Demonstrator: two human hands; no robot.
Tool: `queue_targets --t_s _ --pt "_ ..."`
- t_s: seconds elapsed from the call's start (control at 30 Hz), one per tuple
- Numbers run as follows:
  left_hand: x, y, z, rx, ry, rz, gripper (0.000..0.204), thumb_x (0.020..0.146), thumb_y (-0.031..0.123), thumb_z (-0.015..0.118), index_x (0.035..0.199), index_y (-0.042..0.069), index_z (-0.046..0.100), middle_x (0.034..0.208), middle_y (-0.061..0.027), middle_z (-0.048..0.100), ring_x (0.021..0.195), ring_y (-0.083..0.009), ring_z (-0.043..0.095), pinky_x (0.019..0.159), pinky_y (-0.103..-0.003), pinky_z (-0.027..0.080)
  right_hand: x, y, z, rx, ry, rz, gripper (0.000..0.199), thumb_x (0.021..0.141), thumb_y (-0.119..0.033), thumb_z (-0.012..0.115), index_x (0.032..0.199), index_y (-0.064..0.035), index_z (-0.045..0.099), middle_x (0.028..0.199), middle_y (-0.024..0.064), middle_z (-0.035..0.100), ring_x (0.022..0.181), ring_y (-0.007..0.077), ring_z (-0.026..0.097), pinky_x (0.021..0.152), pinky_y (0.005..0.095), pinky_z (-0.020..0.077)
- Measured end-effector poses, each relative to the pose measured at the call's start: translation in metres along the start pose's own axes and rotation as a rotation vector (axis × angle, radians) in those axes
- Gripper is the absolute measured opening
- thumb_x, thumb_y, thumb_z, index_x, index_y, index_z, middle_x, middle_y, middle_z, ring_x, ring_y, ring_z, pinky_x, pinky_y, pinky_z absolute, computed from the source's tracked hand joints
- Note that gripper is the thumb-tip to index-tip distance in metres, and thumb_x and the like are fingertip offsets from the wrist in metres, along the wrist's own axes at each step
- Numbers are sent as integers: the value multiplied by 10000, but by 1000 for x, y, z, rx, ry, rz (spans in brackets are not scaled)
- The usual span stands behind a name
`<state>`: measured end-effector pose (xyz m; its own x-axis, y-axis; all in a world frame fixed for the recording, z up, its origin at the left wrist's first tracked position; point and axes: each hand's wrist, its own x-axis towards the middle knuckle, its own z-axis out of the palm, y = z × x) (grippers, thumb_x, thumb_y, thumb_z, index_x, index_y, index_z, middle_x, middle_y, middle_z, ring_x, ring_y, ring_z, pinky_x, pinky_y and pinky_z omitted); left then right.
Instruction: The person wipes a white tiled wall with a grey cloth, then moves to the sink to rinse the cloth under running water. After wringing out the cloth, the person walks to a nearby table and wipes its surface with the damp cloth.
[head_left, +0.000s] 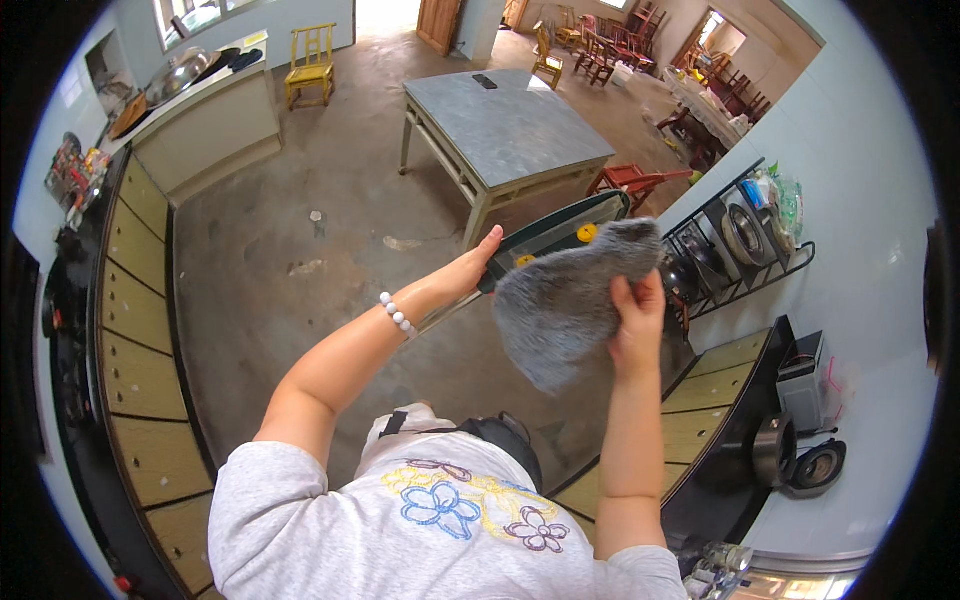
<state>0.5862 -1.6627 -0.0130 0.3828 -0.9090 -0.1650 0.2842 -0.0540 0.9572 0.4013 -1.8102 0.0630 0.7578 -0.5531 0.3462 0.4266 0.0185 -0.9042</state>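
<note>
A flat mop head (515, 245), dark green with two yellow round pieces on it, is held up in front of me. My left hand (468, 270) grips its left end, thumb on the near side and the other fingers hidden behind. A grey fluffy mop pad (555, 310) hangs across the lower right of the head and covers part of it. My right hand (638, 315) pinches the pad at its right side. Whether the pad is fastened anywhere to the head, I cannot tell. Part of a pale pole (445, 315) shows beside my left wrist.
Ahead stands a grey-topped table (510, 120) with a small dark object on it. A red chair (640, 183) is by its right corner. Black-topped cabinets (140, 370) run along the left, others (700, 420) along the right. A wall rack (740, 240) holds pans and lids.
</note>
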Motion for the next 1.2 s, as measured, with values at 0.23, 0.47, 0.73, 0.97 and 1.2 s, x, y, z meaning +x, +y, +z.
queue_targets --t_s 0.23,0.47,0.73,0.97,1.2 --pt "-14 12 -7 -124 -112 -7 827 879 694 176 1355 59 410 1320 -97 478 1211 -208 440 1009 -345 343 10 33 33 -86 57 -67 301 876 -50 600 1169 -19 541 1082 40 610 988 130 543 899 264 391" --pt "-6 -18 -27 -88 -101 59 795 855 722 238 1221 71 512 1051 -16 533 927 -118 452 790 -280 378 15 31 42 -325 102 -131 273 877 -15 587 1146 9 547 1068 40 609 964 109 548 879 237 396" --pt "-12 -1 -30 101 -245 146 666 813 414 671 1287 7 438 1194 -81 527 1079 -159 481 931 -304 404 16 42 39 -478 173 -219 241 869 -105 623 1069 15 563 998 59 618 895 116 546 820 245 413" --pt "-14 1 -25 249 -115 84 354 853 413 628 920 71 565 760 9 521 705 -87 468 620 -245 379 15 36 41 -632 177 -312 206 845 -125 650 986 4 573 832 54 569 744 126 519 677 246 422" --pt "-15 -4 -16 301 -90 71 362 878 446 584 812 91 547 679 33 488 646 -73 433 583 -234 355 25 25 46 -690 413 -420 157 847 -97 638 955 1 579 826 35 519 673 111 463 591 227 394"
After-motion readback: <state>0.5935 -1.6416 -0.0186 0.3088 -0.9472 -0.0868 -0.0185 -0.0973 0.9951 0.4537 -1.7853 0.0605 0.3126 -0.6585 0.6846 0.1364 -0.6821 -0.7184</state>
